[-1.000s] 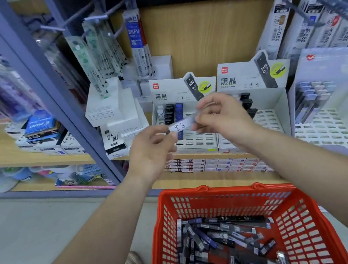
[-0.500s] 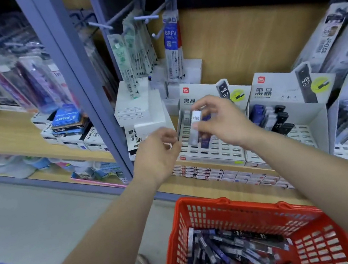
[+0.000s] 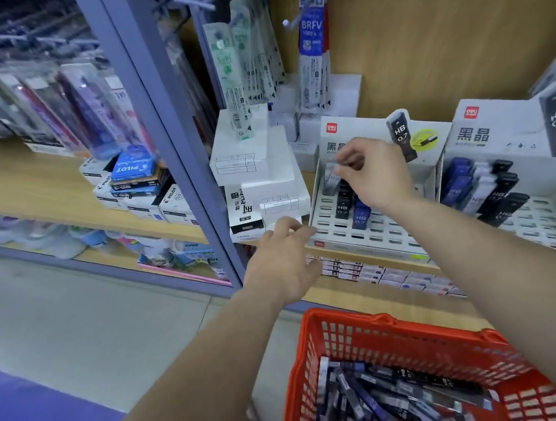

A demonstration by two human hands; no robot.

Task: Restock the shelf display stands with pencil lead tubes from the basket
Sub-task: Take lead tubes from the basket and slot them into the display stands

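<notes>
The right hand point(image 3: 372, 173) pinches a slim grey lead tube point(image 3: 330, 182) over the white cardboard stand point(image 3: 386, 235), at its slotted tray. The left hand point(image 3: 281, 264) hovers loosely curled and empty beside the stand's corner. Below, a red lattice basket point(image 3: 380, 334) holds more tubes.

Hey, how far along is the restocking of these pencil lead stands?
Early. Done: the left white cardboard display stand holds a few tubes, the right white stand a small cluster. In hand: the right hand pinches a pale lead tube over the left stand's back rows; the left hand hangs open near its corner. Left: most slots are empty, the red plastic basket holds many tubes.
</notes>
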